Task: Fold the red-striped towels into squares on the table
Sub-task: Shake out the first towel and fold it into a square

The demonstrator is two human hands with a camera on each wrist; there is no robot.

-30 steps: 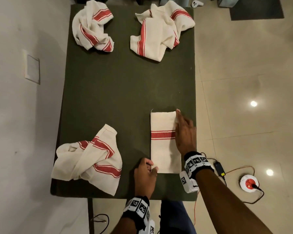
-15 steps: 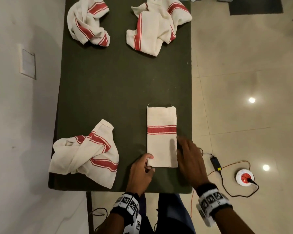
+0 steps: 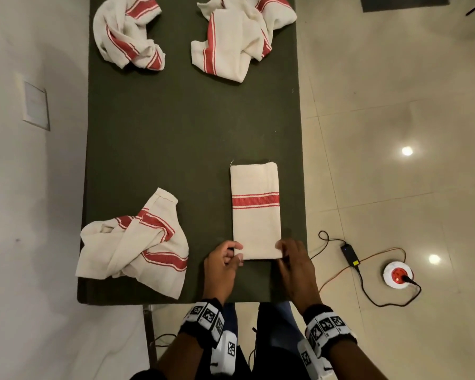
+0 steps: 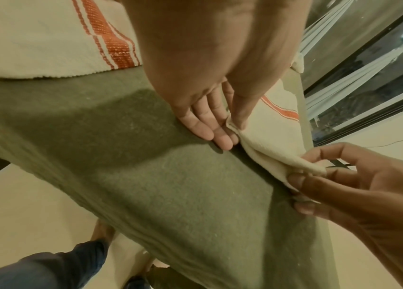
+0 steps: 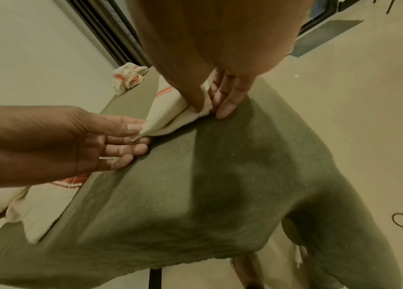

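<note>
A cream towel with one red stripe [image 3: 255, 212] lies folded into a long narrow strip near the table's right edge. My left hand [image 3: 225, 260] pinches its near left corner between thumb and fingers [image 4: 232, 121]. My right hand [image 3: 292, 257] pinches the near right corner [image 5: 205, 105]. In both wrist views the near edge of the towel [image 4: 276, 152] is lifted slightly off the dark green table [image 3: 176, 119]. A crumpled striped towel [image 3: 133, 242] lies at the near left. Two more crumpled ones lie at the far left [image 3: 128, 31] and far right [image 3: 239, 37].
The table's right edge [image 3: 300, 160] runs close beside the folded towel. On the tiled floor to the right lie a black adapter [image 3: 350, 255], a cable and a round white and red socket [image 3: 398, 275]. A pale wall [image 3: 33, 187] stands on the left.
My right hand slid back from the towel's far right side to its near right corner and took hold of it. The left hand stayed at the near left corner.
</note>
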